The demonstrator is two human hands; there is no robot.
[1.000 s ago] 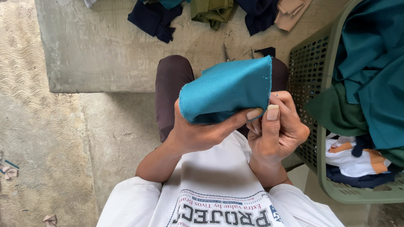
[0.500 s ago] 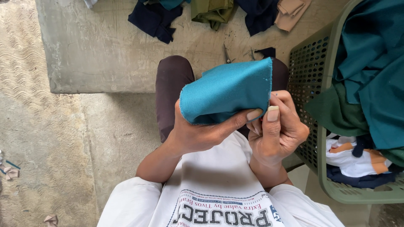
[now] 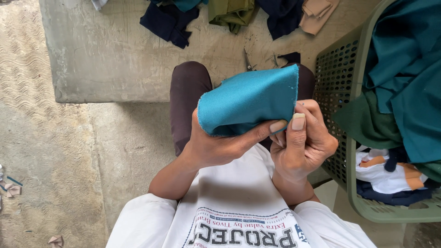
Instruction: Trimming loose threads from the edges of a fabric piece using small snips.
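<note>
head | left hand (image 3: 220, 147) cupping folded teal cloth (image 3: 248, 103) over lap, fingers (image 3: 275, 126) closed under it | right hand (image 3: 303, 142) pinching frayed right edge, fingers tight | green basket (image 3: 335, 92) just right | risk: edge slipping from pinch, fold springing open

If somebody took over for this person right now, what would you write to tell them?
Left hand: holds the folded teal cloth piece from underneath, thumb pressed along its lower edge.
Right hand: pinches the cloth's right, frayed edge between thumb and fingers.
The cloth is held up over the lap. A green basket of mixed clothes stands at the right, more cloth pieces lie on the concrete step ahead.
Done: cloth folded over.
Left: it is still in both hands, not yet put down.
</note>
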